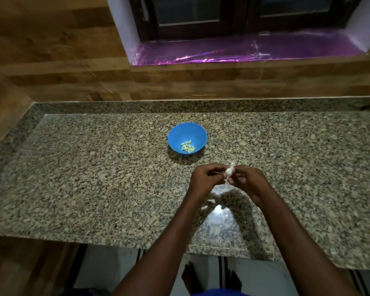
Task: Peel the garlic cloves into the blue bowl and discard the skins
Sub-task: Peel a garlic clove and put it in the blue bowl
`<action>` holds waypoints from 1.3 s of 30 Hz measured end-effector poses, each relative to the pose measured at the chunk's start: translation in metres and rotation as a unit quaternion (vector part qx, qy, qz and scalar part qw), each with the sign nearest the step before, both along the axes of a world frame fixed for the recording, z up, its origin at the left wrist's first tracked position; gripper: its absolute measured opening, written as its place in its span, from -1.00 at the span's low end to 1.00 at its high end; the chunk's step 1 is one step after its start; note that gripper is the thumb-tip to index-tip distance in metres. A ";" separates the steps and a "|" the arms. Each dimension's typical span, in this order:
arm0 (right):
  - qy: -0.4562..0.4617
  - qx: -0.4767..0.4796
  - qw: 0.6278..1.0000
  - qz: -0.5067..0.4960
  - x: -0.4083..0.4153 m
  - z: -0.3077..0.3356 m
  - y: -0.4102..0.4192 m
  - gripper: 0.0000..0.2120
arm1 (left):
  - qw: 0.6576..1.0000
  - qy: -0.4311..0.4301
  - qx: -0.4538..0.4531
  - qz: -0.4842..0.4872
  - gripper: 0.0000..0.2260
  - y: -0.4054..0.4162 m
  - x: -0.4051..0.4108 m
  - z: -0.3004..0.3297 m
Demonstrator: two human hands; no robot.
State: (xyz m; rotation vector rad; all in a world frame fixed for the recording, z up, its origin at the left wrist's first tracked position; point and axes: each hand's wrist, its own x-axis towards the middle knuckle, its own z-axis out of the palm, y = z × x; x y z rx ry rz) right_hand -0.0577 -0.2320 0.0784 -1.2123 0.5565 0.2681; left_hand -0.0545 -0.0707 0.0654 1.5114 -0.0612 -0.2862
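The garlic clove [230, 171] was pinched between both hands [226, 178] above the counter [94, 178], its skin partly loose. The blue bowl [187, 137] lay straight ahead, slightly left, so the left hand [205, 178] sat nearer it.

We see a blue bowl [187, 137] holding pale yellow-green cloves [188, 146] at twelve o'clock, speckled grey-tan granite counter [94, 167], brown wood-grain wall [51, 60], and shiny purple sill lining [244, 50].
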 end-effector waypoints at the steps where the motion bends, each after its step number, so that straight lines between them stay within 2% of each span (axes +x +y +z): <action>1: -0.001 0.009 1.000 0.011 0.001 0.002 -0.001 -0.90 | 1.000 -0.002 -0.005 -0.005 -0.83 0.000 0.000 0.001; 5: 0.013 0.030 0.999 0.030 0.004 0.006 -0.004 -0.90 | 1.000 -0.013 0.000 -0.012 -0.82 -0.003 0.000 0.004; 10: 0.064 0.018 0.996 -0.057 0.009 0.002 0.005 -0.83 | 1.000 -0.021 0.015 0.002 -0.83 -0.008 0.001 0.006; 14: 0.089 -0.003 0.988 -0.127 0.010 -0.001 0.012 -0.82 | 1.000 -0.003 -0.013 0.014 -0.84 -0.013 0.001 0.006; 22: 0.069 0.142 0.985 -0.064 0.005 0.001 0.010 -0.86 | 0.996 0.057 -0.001 0.070 -0.82 -0.005 0.012 -0.009; 27: 0.065 0.123 0.988 -0.065 0.001 -0.015 0.010 -0.84 | 0.988 0.123 -0.001 0.093 -0.83 -0.002 0.023 -0.022; 29: 0.066 0.086 0.991 -0.079 0.000 -0.026 0.010 -0.90 | 0.981 0.153 0.042 0.110 -0.86 0.001 0.026 -0.030; 31: 0.070 0.001 0.996 -0.054 0.000 -0.039 0.008 -0.97 | 0.976 0.155 0.105 0.112 -0.88 0.004 0.029 -0.042; 33: 0.075 -0.065 0.995 -0.030 -0.002 -0.049 0.009 -0.87 | 0.969 0.136 0.179 0.106 -0.91 0.008 0.031 -0.054; 35: 0.078 -0.084 0.993 -0.022 -0.003 -0.056 0.008 -0.77 | 0.959 0.122 0.232 0.110 -0.91 0.010 0.030 -0.062; 39: 0.100 -0.057 0.993 -0.025 -0.003 -0.063 0.002 -0.83 | 0.951 0.085 0.285 0.089 -0.90 0.018 0.028 -0.069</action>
